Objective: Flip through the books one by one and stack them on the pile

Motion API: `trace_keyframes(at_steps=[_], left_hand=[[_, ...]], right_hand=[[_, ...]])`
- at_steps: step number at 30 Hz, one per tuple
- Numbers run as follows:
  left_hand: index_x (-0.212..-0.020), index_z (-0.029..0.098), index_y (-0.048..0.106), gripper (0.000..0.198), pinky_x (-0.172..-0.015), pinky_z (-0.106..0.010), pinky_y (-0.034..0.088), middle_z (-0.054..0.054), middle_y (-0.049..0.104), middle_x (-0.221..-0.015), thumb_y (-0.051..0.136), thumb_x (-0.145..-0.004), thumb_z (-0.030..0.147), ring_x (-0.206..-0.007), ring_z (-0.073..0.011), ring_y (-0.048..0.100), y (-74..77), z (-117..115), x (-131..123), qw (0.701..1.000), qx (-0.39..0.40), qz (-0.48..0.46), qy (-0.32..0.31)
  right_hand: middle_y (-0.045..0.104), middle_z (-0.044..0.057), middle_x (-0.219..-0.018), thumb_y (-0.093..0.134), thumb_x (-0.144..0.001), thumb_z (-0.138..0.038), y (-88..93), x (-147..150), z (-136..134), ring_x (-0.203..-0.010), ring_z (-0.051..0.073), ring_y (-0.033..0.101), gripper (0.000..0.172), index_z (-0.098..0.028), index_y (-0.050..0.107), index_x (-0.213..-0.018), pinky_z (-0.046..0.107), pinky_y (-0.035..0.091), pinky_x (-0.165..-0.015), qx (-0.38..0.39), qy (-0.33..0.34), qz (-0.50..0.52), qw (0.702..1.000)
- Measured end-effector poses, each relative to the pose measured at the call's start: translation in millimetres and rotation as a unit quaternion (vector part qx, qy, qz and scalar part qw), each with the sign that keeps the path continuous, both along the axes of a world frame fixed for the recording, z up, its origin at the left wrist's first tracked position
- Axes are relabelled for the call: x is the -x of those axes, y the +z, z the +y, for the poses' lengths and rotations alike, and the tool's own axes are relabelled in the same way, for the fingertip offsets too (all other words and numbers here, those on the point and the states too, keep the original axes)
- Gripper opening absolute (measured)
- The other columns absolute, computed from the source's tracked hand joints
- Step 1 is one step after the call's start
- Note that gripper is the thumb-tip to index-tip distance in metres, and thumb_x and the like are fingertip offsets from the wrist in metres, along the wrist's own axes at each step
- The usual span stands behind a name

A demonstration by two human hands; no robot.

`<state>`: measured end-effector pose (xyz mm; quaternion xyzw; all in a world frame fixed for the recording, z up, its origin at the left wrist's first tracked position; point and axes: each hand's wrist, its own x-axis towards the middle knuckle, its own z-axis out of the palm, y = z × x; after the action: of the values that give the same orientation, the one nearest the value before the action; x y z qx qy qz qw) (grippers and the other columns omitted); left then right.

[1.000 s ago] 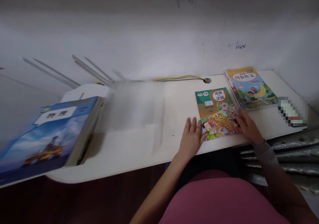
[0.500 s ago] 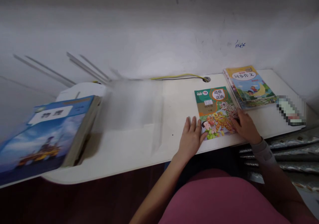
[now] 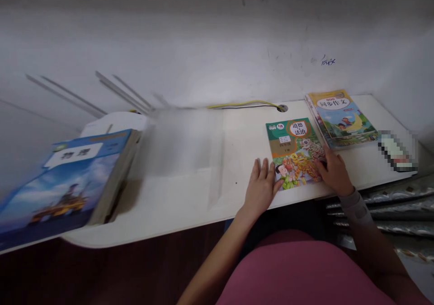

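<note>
A green and orange textbook [image 3: 294,149] with cartoon lion dancers lies flat on the white desk [image 3: 190,196], close to the front edge. My left hand [image 3: 261,185] lies flat with fingers stretched out, touching the book's lower left corner. My right hand [image 3: 334,171] rests on the book's lower right edge, fingers curled over it. Just behind and to the right sits a small stack of books [image 3: 342,117] topped by a yellow and blue cover.
A thick blue book [image 3: 68,178] lies on other books at the desk's left end. A yellow cable [image 3: 244,105] runs along the wall to a round hole [image 3: 282,108]. A blurred patch [image 3: 396,151] lies at the right end. Shiny metal slats [image 3: 389,205] sit below right.
</note>
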<state>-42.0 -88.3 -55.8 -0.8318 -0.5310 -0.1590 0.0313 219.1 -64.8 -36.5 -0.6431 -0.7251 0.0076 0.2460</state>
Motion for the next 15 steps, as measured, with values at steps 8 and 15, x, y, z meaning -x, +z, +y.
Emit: trace_keyframes(at_steps=[8, 15], left_hand=[[-0.126, 0.01, 0.057, 0.05, -0.107, -0.054, 0.037, -0.022, 0.05, -0.14, 0.047, -0.093, 0.046, -0.134, -0.035, 0.041, 23.5, -2, -11, 0.972, 0.065, -0.227, -0.004], [-0.069, 0.012, 0.066, 0.048, -0.055, -0.024, 0.046, -0.001, 0.059, -0.063, 0.056, -0.084, 0.056, -0.059, -0.0129, 0.055, 55.3, 1, -40, 0.774, 0.351, -0.526, -0.021]], right_hand=[[0.052, 0.008, -0.142, 0.041, -0.097, -0.04, 30.1, 25, -14, -0.131, 0.021, 0.048, 0.047, -0.024, 0.045, -0.141, 0.039, 0.041, -0.108, 0.026, 0.185, 0.257, 0.948], [0.05, 0.006, -0.144, 0.033, -0.099, -0.032, 35.6, 61, -19, -0.134, 0.02, 0.045, 0.047, -0.024, 0.041, -0.144, 0.041, 0.037, -0.113, 0.016, 0.244, 0.26, 0.934]])
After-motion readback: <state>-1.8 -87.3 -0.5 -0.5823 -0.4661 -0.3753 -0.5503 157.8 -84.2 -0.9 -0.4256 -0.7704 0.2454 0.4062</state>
